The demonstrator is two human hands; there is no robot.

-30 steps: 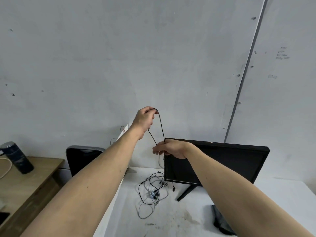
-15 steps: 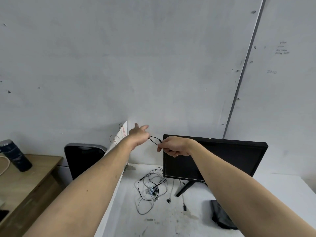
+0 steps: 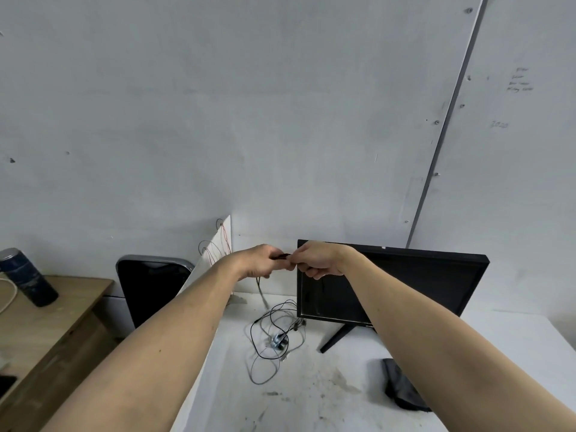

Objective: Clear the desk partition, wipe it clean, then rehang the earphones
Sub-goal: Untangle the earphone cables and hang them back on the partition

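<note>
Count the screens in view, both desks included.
2. A black monitor stands on the white desk behind the right hand; a second dark screen stands left of the partition. Others may be out of frame.

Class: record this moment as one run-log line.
left hand: grip on black cable | right hand: grip on same cable | more earphones: on white desk | cloth: on desk
</note>
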